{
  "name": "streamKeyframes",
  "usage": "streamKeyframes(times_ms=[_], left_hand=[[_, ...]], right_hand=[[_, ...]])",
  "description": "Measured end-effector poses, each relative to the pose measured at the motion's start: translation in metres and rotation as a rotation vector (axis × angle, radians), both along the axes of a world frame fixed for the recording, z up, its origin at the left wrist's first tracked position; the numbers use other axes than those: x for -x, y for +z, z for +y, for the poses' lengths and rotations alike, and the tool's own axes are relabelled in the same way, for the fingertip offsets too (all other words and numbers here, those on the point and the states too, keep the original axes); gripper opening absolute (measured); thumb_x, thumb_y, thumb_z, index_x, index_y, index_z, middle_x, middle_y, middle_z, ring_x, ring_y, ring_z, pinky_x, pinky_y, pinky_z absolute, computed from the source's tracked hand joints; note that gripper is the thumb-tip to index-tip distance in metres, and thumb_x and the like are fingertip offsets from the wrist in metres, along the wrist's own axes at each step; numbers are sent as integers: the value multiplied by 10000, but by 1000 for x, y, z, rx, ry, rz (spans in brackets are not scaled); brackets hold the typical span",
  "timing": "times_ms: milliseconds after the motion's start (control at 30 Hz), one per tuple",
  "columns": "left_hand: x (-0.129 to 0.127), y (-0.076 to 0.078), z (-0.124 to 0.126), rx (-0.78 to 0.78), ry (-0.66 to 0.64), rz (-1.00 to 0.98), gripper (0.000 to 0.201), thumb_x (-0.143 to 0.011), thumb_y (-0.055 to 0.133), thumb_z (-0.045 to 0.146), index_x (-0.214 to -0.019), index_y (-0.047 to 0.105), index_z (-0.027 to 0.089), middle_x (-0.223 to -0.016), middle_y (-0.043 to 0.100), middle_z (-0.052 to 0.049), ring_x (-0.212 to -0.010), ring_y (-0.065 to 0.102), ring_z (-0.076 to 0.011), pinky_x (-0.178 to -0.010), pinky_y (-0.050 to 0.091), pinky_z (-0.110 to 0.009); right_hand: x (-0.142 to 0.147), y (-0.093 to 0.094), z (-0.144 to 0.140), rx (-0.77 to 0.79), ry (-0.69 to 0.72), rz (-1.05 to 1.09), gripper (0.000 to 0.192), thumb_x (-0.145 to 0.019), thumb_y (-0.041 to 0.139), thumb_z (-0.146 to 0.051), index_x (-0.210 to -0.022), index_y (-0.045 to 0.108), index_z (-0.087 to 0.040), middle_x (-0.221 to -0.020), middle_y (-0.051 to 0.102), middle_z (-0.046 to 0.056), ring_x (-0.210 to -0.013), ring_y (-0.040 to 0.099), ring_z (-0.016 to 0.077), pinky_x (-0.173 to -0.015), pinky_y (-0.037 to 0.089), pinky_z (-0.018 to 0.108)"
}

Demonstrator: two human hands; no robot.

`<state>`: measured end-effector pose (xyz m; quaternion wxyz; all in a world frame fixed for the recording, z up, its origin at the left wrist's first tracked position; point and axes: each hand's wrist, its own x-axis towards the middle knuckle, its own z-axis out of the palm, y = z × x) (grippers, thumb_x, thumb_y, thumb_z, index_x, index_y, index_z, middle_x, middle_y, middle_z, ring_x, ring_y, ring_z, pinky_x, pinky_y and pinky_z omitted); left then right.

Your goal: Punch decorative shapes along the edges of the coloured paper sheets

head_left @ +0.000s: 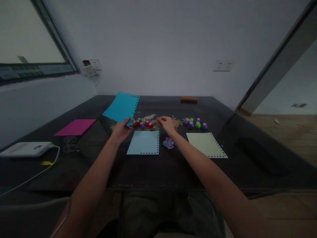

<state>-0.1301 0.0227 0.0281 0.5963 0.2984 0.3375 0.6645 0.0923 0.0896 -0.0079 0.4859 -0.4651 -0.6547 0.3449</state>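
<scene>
Got the bright blue sheet up in my left hand, off the worktop.
Those fingers are gripping it near its lower right corner, thumb on top. My right hand sits between two clusters of googly-eyed toys, fingertips drawn together, but honestly can't tell if there's anything tiny in there. Nearer me: a pale blue sheet, a heap of colourful bits, then a cream sheet.
</scene>
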Motion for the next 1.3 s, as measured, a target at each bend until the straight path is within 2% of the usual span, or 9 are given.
streamKeyframes(times_ms=[233,500,667,867,967,1133,1300], left_hand=[[3,1,3,-7,121,-47,87,-789,577,59,-747,619,122,-674,665,-41,-482,561,-74,-403,413,-149],[3,-5,5,0,187,-44,94,-796,565,64,-759,620,130,-670,675,-27,-493,570,-70,-425,417,-143],[0,-13,8,23,226,-31,70,-781,588,62,-776,626,121,-679,685,-33,-495,582,-75,-422,418,-147],[-7,-18,8,51,248,-30,73,-765,610,61,-803,624,121,-672,686,-32,-496,591,-81,-449,433,-160],[-10,-19,7,60,261,-37,96,-766,602,53,-823,622,127,-679,686,-26,-505,594,-82,-471,443,-168],[-12,-19,8,88,304,-51,75,-744,634,72,-797,619,124,-676,679,-21,-524,596,-85,-505,454,-179],[-6,-16,10,119,368,-79,85,-720,667,93,-775,613,131,-671,673,-11,-522,585,-78,-485,439,-167]], right_hand=[[33,4,22,-50,-79,-270,116,-787,579,-208,-784,689,-170,-818,704,61,-787,633,168,-739,451,262],[44,3,46,-17,-119,-464,141,-784,583,-182,-876,690,-176,-939,704,93,-883,634,179,-788,451,275],[56,9,57,-28,-44,-531,164,-800,568,-182,-907,692,-182,-969,698,89,-900,628,169,-790,449,262],[78,17,64,-37,99,-623,165,-740,659,-239,-893,705,-198,-946,703,87,-884,633,195,-762,454,276],[80,21,72,-26,150,-663,152,-732,673,-262,-855,713,-184,-897,709,98,-842,641,207,-734,456,280],[78,32,96,-14,212,-687,161,-788,604,-218,-892,714,-164,-932,708,107,-874,639,198,-731,448,263],[84,33,107,-6,395,-710,160,-741,636,-150,-874,723,-162,-866,717,75,-772,647,166,-665,453,232]])
